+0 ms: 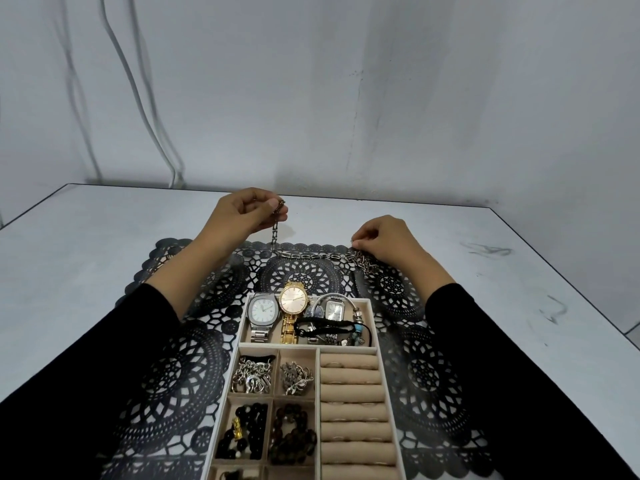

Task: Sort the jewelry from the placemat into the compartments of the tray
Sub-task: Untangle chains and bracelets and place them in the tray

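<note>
A: So where is the piece being sorted?

B: Beyond the far edge of the beige velvet-lined tray, on the black lace-cut placemat. A dark metal link chain lies with its long axis running left to right, roughly parallel to that far edge.

A: And the hands?

B: The left hand pinches the chain's left end between thumb and fingers, raised above the mat, so a short stretch hangs down. The right hand, off the tray's far right corner, pinches the top of a bunched heap of silver links. Whether that heap is the same chain's other end or a second piece, I cannot tell.

A: Which hand is better placed?

B: The left, I judge. The chain compartments sit in the tray's left half, on the near side of the watch section.

A: Counts?

B: One stretched chain and one heap. In the tray there are three plain wristwatches and a fourth blue face that is partly hidden. Two compartments hold tangled silver chains and two hold dark round beads. Seven padded beige ring rolls run along the right side. All of it rests on the pale grey counter.
</note>
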A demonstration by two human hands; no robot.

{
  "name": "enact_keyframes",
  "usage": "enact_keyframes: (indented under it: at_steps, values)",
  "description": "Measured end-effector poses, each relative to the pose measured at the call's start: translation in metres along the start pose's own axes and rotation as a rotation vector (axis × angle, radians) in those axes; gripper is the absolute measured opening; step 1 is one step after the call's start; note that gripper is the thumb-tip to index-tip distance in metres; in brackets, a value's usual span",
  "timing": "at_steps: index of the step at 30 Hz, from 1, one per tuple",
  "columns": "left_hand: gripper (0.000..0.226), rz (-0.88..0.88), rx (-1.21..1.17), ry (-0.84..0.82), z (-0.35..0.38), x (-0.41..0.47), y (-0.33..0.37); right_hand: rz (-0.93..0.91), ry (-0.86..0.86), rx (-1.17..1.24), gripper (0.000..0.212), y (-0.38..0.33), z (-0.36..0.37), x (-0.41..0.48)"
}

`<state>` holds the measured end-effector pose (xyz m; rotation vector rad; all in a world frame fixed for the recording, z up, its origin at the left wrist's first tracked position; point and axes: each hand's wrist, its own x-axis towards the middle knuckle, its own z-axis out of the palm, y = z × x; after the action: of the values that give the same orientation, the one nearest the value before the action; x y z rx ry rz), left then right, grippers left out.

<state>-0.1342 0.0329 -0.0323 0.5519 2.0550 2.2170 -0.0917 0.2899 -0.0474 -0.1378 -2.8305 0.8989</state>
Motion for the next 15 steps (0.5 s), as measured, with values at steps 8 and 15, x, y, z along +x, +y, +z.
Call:
enact_keyframes:
  at_steps: [8, 15]
  values:
    - [0.007, 0.002, 0.007, 0.007, 0.0012, -0.0004, -0.0017, 0.015, -0.056, -0.017, 0.005, -0.0029, 0.0021, 0.0025]
    - [0.008, 0.019, 0.02, 0.015, 0.0031, -0.0022, -0.0017, 0.003, -0.118, -0.037, 0.008, -0.0055, 0.0029, -0.0016]
